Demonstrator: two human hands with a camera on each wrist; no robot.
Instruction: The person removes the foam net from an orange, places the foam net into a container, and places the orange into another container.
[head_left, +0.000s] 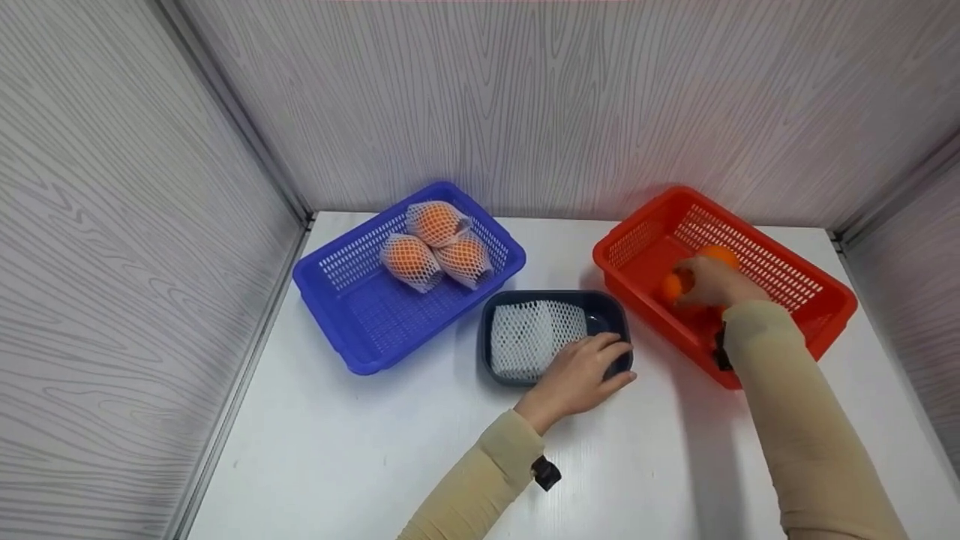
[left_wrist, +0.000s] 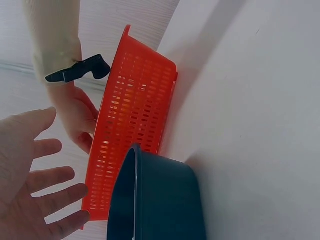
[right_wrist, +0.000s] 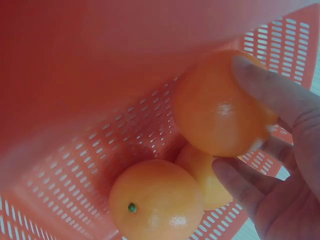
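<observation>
In the red basket, my right hand grips an orange, thumb on one side and fingers on the other. Below it, the right wrist view shows two more oranges, one with a green stem end and another orange partly covered behind it. My left hand hovers at the near right rim of a dark blue-grey tub, fingers spread and holding nothing. White foam net sleeves lie inside that tub.
To the left, a blue basket holds three oranges in white foam nets. The baskets and tub stand on a white table. Wood-grain panels close off the back and sides.
</observation>
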